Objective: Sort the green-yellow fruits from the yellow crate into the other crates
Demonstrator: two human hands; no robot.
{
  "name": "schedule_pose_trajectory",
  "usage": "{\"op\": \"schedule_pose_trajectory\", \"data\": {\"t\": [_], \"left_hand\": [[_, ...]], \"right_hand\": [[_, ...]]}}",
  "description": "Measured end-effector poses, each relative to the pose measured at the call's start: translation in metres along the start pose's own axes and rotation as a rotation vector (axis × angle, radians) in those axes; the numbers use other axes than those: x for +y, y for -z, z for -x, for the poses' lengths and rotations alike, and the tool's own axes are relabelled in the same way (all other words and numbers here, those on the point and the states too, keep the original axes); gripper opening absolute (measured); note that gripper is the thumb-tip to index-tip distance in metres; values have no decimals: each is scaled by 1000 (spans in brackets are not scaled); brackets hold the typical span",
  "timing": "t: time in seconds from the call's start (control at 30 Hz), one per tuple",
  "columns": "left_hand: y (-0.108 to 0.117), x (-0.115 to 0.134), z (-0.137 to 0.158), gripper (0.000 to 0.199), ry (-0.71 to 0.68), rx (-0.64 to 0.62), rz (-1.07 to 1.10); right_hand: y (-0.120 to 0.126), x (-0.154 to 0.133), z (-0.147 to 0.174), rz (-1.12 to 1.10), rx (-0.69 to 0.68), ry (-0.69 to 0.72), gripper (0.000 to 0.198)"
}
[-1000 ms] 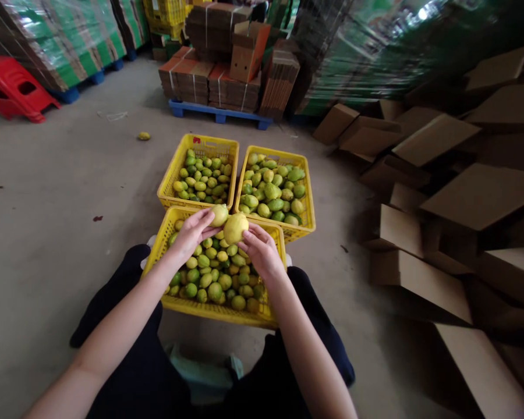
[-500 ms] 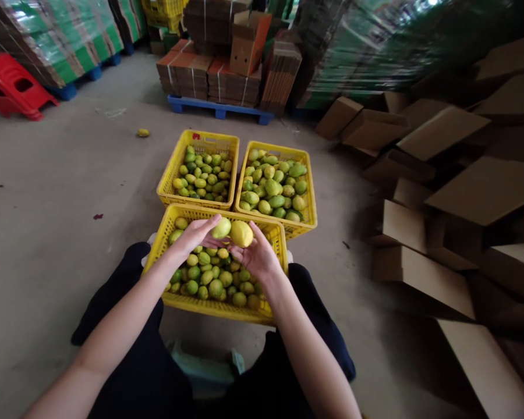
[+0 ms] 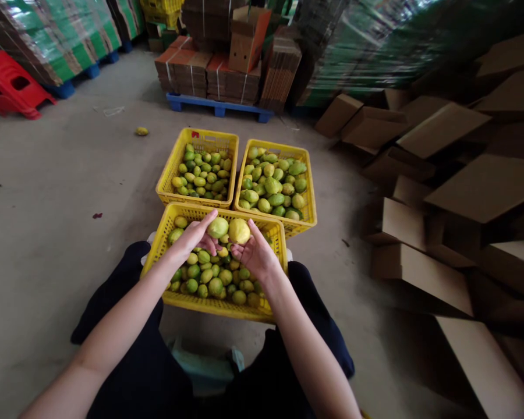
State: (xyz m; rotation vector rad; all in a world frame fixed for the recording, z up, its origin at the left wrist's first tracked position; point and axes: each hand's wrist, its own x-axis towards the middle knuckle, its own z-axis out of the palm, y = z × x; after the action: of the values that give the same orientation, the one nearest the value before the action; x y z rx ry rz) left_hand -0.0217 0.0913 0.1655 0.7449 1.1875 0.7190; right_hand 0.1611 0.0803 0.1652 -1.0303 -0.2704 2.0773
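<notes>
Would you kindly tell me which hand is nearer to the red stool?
Left. The left hand is right of the red stool, over the nearest yellow crate; the right hand, over the same crate, is farther right.

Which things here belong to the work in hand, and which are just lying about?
Apparently in use:
left hand holding greenish fruit
right hand holding yellow fruit
near crate
two far crates

Apparently unused:
red stool
lone floor fruit
cardboard boxes
</notes>
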Motion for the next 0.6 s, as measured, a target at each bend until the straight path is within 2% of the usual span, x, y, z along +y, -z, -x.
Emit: {"op": "schedule_pose_trajectory", "data": {"t": [0.07, 0.1, 0.13, 0.2, 0.27, 0.33, 0.47, 0.53, 0.6], "left_hand": [[-2, 1, 2, 63, -59, 12, 6], [-3, 2, 4, 57, -121, 32, 6], [-5, 4, 6, 50, -206, 59, 3], [-8, 8, 10, 45, -411, 119, -8], [-10, 11, 13, 54, -586, 147, -20], [-11, 12, 15, 59, -682, 129, -25], [-10, 12, 15, 54, -790, 106, -41], [-8, 11, 16, 52, -791, 98, -43], [-8, 11, 17, 48, -735, 63, -15]], "right_hand": [[0, 2, 0, 32, 10, 44, 38], [-2, 3, 1, 54, 32, 112, 37], [-3, 4, 3, 82, 70, 219, 36], [-8, 7, 9, 174, 173, 524, 35], [-13, 9, 15, 314, 243, 829, 40], [-15, 10, 21, 470, 243, 1025, 45], [-14, 12, 25, 651, 229, 1162, 43], [-13, 10, 25, 649, 216, 1140, 43], [-14, 7, 26, 585, 142, 1045, 45]]}}
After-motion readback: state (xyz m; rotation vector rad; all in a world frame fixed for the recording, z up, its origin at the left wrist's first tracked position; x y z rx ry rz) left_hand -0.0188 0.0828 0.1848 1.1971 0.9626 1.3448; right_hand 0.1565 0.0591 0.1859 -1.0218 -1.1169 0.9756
